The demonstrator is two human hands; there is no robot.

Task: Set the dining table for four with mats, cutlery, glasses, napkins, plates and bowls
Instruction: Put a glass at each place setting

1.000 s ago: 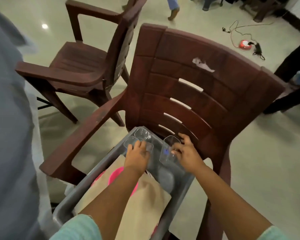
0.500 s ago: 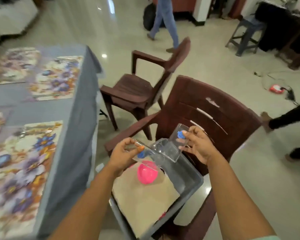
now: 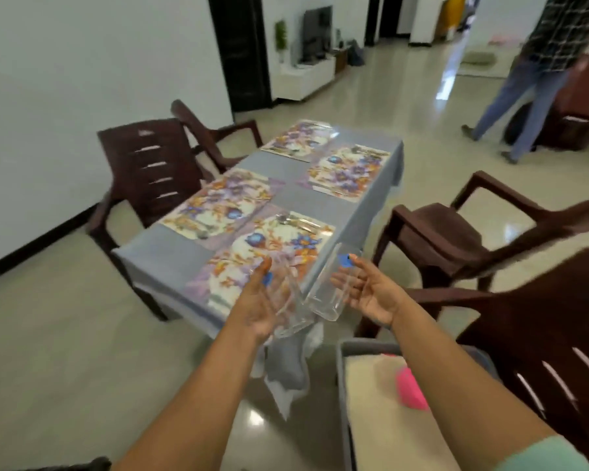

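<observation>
four mats (image 3: 349, 171), two glasses (image 3: 332, 287) (both held), four chairs (image 3: 150, 164)

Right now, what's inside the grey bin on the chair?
In the grey bin a beige sheet lies on top, with a pink thing showing by the right arm. Whatever lies under the sheet is covered, and the arm hides the bin's far side.

tablecloth (image 3: 170, 253): plain grey-blue
mats (image 3: 218, 205): white ground, purple and blue flowers, orange leaves
glasses (image 3: 330, 287): clear, each with a blue sticker
chairs (image 3: 150, 164): dark brown
tub (image 3: 342, 385): grey
bowl (image 3: 410, 389): bright pink
sleeve (image 3: 541, 457): pale mint green
floor (image 3: 65, 334): glossy beige
</observation>
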